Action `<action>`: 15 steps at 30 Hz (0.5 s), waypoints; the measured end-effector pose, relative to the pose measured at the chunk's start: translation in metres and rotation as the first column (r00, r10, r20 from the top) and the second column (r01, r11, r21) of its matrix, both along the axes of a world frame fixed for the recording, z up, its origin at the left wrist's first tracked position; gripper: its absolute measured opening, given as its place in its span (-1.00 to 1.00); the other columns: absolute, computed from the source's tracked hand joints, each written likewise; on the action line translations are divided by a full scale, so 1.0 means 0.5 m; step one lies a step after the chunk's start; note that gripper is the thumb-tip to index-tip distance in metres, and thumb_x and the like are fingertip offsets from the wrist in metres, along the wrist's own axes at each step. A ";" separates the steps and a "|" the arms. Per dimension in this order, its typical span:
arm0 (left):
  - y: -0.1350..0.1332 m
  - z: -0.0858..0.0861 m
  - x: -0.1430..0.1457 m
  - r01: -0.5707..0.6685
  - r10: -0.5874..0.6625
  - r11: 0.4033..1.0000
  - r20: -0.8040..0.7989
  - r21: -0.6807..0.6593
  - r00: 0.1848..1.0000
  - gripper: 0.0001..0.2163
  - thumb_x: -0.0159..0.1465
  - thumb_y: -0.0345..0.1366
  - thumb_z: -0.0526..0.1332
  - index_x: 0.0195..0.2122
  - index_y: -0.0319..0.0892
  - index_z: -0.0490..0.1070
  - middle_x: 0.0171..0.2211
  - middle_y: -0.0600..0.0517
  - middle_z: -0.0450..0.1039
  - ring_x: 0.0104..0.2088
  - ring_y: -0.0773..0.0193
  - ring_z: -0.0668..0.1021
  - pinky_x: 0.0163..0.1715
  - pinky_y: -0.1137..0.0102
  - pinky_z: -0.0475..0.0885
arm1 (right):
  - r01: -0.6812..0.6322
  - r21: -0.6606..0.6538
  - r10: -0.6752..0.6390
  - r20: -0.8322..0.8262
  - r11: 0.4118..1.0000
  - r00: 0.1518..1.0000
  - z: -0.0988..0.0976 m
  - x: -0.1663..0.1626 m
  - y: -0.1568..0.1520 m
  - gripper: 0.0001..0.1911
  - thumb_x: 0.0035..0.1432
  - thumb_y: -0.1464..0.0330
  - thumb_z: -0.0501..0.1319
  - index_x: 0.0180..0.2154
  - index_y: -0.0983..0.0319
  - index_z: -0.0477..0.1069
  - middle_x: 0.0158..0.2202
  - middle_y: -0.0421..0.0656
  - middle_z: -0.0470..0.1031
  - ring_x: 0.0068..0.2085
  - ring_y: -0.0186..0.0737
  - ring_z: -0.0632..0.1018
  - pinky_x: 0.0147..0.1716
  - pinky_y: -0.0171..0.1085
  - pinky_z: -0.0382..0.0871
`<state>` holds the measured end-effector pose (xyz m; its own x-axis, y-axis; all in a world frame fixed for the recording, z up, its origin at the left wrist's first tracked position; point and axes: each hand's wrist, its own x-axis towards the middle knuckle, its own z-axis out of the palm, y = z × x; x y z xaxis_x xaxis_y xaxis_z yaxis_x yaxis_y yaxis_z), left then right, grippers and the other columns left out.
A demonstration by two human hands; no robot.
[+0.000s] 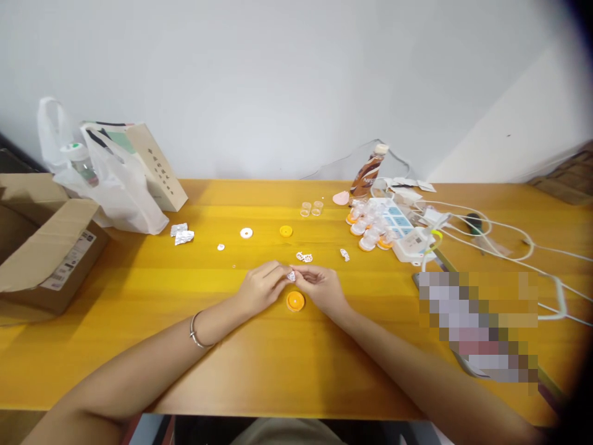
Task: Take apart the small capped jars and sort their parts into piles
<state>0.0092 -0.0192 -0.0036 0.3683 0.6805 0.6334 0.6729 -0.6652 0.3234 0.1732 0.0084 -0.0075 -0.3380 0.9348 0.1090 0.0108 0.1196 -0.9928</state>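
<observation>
My left hand (265,285) and my right hand (321,287) meet over the middle of the table, fingertips pinched together on a small white piece (291,276) with a dark pattern. Its exact kind is too small to make out. Just below the fingers lies an orange round cap-like part (295,301). Beyond the hands are white lacy cut-out pieces (304,257), another small white piece (344,254), a yellow disc (286,231) and a white ring-shaped disc (246,233). A smaller white disc (221,247) lies to the left.
Clear cups with orange bases (369,232) stand beside a white power strip (407,238) and tangled cables at right. Two clear cylinders (311,209), a brown bottle (369,170) and foil packets (182,234) lie farther back. A cardboard box (50,259) and plastic bag (120,191) occupy the left.
</observation>
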 end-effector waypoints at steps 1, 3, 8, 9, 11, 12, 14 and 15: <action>0.000 -0.001 0.000 -0.006 0.006 1.000 -0.013 -0.002 1.000 -0.89 0.26 -0.36 0.07 -0.24 -0.18 0.35 -0.37 0.00 0.43 -0.36 0.35 0.48 -0.33 0.47 0.41 | 0.009 0.008 -0.009 0.006 1.000 1.000 -0.004 -0.001 -0.001 -0.78 -0.07 0.32 0.24 -0.31 0.21 0.54 -0.31 -0.19 0.58 -0.30 -0.17 0.59 -0.20 -0.17 0.49; 0.000 -0.004 0.000 -0.017 0.017 1.000 -0.034 -0.004 0.999 -0.88 0.26 -0.35 0.06 -0.24 -0.19 0.35 -0.39 0.00 0.42 -0.37 0.35 0.48 -0.33 0.47 0.41 | 0.021 0.012 -0.021 0.010 1.000 1.000 -0.009 -0.002 -0.001 -0.77 -0.06 0.32 0.23 -0.30 0.20 0.54 -0.29 -0.20 0.58 -0.30 -0.16 0.59 -0.20 -0.16 0.48; -0.002 -0.007 -0.001 -0.008 0.008 1.000 -0.024 -0.016 1.000 -0.88 0.25 -0.35 0.08 -0.23 -0.18 0.36 -0.37 0.00 0.43 -0.36 0.34 0.48 -0.32 0.47 0.41 | 0.032 -0.031 -0.033 -0.025 0.999 0.999 -0.002 -0.004 0.001 -0.82 -0.08 0.33 0.22 -0.37 0.19 0.55 -0.34 -0.21 0.59 -0.31 -0.16 0.58 -0.19 -0.15 0.47; -0.003 -0.005 -0.001 0.001 -0.001 1.000 -0.011 -0.022 1.000 -0.88 0.25 -0.36 0.08 -0.22 -0.17 0.36 -0.36 0.00 0.43 -0.35 0.34 0.49 -0.31 0.47 0.41 | 0.028 -0.047 -0.029 -0.037 0.999 0.999 0.001 -0.003 0.002 -0.83 -0.08 0.34 0.22 -0.39 0.19 0.55 -0.36 -0.21 0.59 -0.32 -0.17 0.58 -0.19 -0.16 0.46; -0.003 -0.001 -0.001 0.022 -0.021 0.999 0.034 -0.033 0.999 -0.87 0.24 -0.36 0.10 -0.20 -0.17 0.36 -0.35 0.00 0.44 -0.34 0.34 0.49 -0.30 0.46 0.42 | 0.007 -0.080 -0.012 -0.064 0.997 0.998 0.007 -0.002 0.004 -0.86 -0.08 0.35 0.22 -0.42 0.19 0.54 -0.40 -0.22 0.58 -0.34 -0.21 0.58 -0.20 -0.19 0.46; -0.002 0.001 -0.001 0.033 -0.030 0.999 0.066 -0.038 0.997 -0.87 0.23 -0.36 0.11 -0.19 -0.17 0.36 -0.35 -0.01 0.44 -0.33 0.34 0.50 -0.29 0.46 0.42 | -0.002 -0.096 -0.006 -0.081 0.995 0.997 0.010 -0.001 0.006 -0.86 -0.09 0.36 0.23 -0.41 0.20 0.53 -0.42 -0.22 0.58 -0.35 -0.23 0.57 -0.21 -0.21 0.46; 0.001 0.004 -0.001 0.055 -0.049 0.998 0.125 -0.043 0.991 -0.87 0.22 -0.38 0.13 -0.20 -0.19 0.35 -0.34 -0.02 0.44 -0.32 0.34 0.50 -0.28 0.46 0.42 | -0.017 -0.123 0.003 -0.116 0.992 0.993 0.011 -0.001 0.007 -0.84 -0.12 0.37 0.26 -0.37 0.20 0.52 -0.42 -0.23 0.57 -0.37 -0.27 0.56 -0.24 -0.25 0.46; 0.003 0.005 -0.002 0.067 -0.060 0.997 0.141 -0.045 0.988 -0.87 0.22 -0.39 0.13 -0.19 -0.19 0.35 -0.33 -0.02 0.44 -0.31 0.34 0.50 -0.27 0.45 0.43 | -0.024 -0.129 0.007 -0.130 0.991 0.992 0.011 -0.001 0.008 -0.81 -0.13 0.38 0.28 -0.35 0.20 0.51 -0.42 -0.23 0.57 -0.38 -0.29 0.56 -0.24 -0.27 0.45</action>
